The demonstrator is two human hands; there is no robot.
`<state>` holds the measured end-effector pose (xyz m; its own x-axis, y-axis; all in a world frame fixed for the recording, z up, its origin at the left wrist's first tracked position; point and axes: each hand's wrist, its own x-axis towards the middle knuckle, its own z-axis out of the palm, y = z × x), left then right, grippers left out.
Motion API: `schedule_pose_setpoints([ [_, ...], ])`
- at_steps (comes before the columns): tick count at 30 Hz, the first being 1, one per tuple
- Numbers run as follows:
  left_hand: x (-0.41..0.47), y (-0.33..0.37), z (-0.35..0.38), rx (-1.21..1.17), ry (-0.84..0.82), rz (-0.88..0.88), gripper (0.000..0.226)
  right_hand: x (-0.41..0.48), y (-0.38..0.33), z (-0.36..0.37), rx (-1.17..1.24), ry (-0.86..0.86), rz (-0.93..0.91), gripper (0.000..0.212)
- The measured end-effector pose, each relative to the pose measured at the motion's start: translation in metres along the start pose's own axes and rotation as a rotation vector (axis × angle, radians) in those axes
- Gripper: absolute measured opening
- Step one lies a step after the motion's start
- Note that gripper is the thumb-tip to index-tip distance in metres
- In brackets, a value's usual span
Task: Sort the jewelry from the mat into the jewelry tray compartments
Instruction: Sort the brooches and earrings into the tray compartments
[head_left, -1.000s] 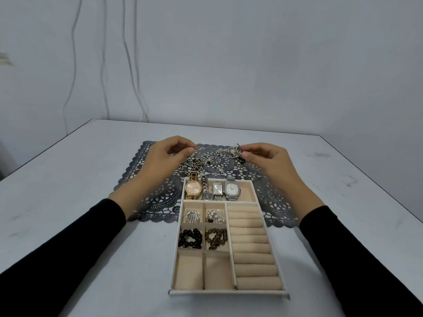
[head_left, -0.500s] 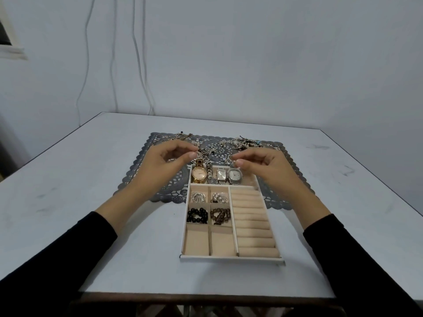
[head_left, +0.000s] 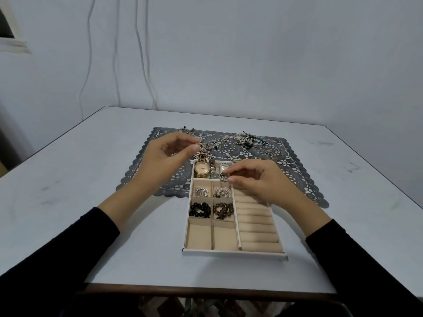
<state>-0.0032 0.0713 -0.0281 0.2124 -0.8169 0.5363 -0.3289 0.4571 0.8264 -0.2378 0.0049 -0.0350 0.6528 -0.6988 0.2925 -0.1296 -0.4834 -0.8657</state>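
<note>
Two clamped grips: your left grip (head_left: 167, 156) pinches a chain (head_left: 206, 146), your right grip (head_left: 258, 179) a trinket (head_left: 224, 177) above the tray (head_left: 233, 252).

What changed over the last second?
Right hand drew back from the mat toward the person, and is now pinched above the watches in the tray; what it pinches is too small to tell. Left hand pulled back slightly, still pinching chain jewelry. The tray's contents stayed put.

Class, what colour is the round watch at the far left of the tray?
The watch is gold; best in head view.
</note>
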Motion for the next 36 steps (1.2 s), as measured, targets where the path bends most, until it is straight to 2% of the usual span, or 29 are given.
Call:
schedule_pose_setpoints([
  [10, 0.0, 0.0, 0.003, -0.028, 0.004, 0.003, 0.013, -0.001, -0.007, 0.002, -0.211, -0.103, -0.07, 0.019],
  [21, 0.0, -0.003, 0.005, -0.018, -0.03, 0.004, 0.018, 0.003, -0.008, 0.006, -0.361, -0.13, -0.014, 0.015],
  [36, -0.002, -0.003, 0.007, 0.007, -0.042, 0.01, 0.016, 0.006, -0.008, 0.003, -0.33, -0.143, 0.015, 0.015],
])
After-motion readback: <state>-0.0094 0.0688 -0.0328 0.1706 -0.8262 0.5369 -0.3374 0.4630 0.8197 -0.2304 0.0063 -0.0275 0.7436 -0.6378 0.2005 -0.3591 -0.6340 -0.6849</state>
